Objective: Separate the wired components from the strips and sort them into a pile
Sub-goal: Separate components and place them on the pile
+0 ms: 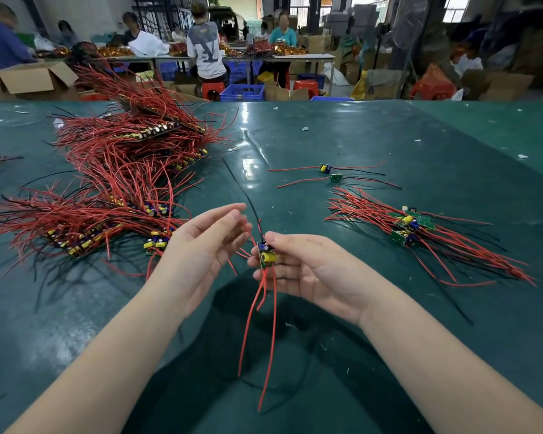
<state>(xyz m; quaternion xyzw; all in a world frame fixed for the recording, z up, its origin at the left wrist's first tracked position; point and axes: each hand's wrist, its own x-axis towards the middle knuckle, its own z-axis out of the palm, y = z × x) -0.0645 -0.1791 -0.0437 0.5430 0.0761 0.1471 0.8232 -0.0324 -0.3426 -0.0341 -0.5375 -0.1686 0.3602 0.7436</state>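
Note:
My right hand (304,270) pinches a small green circuit board (265,256) with a yellow capacitor, above the green table. Red wires hang down from the board and a black wire rises up behind it. Just left of the board my left hand (206,242) hovers with fingers relaxed and straight, holding nothing; thin red wires run close by its fingertips. A big heap of strips with red wires (113,189) lies at the left. A pile of separated wired boards (411,227) lies at the right, with two single boards (331,173) beyond it.
The green table (389,324) stretches wide around my arms. Small white scraps dot its far right side. Behind the table, people sit at another bench among cardboard boxes, blue crates (242,93) and red stools.

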